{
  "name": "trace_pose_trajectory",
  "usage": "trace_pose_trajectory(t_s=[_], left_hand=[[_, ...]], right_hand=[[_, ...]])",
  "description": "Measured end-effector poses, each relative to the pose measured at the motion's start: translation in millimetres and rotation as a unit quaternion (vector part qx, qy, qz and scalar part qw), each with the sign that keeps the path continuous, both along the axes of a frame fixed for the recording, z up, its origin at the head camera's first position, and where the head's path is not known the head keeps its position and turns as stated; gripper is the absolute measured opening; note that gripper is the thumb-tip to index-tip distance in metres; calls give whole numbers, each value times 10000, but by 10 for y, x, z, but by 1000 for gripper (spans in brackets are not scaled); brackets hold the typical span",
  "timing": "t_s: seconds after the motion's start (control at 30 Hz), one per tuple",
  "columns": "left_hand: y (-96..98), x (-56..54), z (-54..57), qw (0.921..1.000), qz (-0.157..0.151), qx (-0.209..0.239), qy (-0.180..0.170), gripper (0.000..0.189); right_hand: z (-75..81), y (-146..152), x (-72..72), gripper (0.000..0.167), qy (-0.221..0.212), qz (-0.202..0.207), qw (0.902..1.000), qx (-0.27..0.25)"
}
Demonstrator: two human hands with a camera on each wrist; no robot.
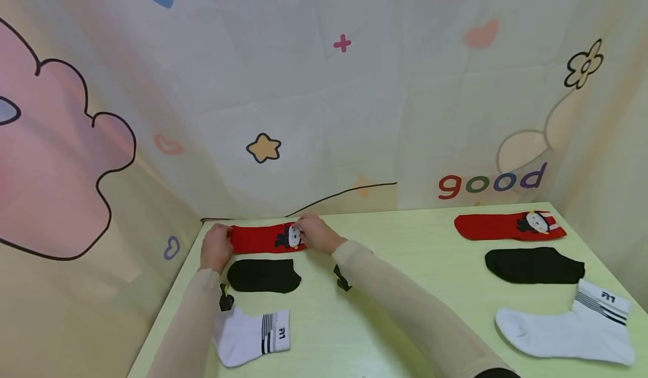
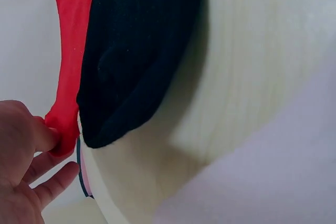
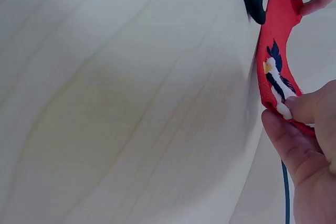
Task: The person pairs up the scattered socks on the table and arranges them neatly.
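A red sock (image 1: 255, 239) with a black-and-white cartoon figure stretches between both hands at the table's back left. My left hand (image 1: 216, 248) pinches its left end, thumb on top in the left wrist view, where the red sock (image 2: 72, 51) runs up beside a black one. The right hand (image 1: 318, 233) pinches the other end by the figure; the right wrist view shows thumb and fingers gripping that end of the red sock (image 3: 281, 30). Just in front lies a black ankle sock (image 1: 263, 275), and nearer still a white sock (image 1: 251, 336) with dark stripes, partly behind the left sleeve.
On the table's right side lie another red sock (image 1: 488, 227), another black ankle sock (image 1: 534, 265) and another white striped sock (image 1: 564, 327), in a column. A printed curtain (image 1: 324, 113) rises behind the pale table (image 1: 405, 237) and along its sides.
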State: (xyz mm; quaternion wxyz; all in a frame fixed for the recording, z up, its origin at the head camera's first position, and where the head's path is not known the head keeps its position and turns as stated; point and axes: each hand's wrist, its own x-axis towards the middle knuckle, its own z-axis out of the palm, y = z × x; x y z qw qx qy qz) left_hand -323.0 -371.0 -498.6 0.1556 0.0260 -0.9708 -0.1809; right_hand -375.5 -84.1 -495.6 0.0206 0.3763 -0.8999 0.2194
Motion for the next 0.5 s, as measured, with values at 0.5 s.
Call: trace_pose_trajectory(t_s=[0.5], left_hand=[[-35, -11, 21, 9999, -114, -96, 83, 27]], right_hand=[[51, 42, 38, 26, 289, 54, 9995, -90]])
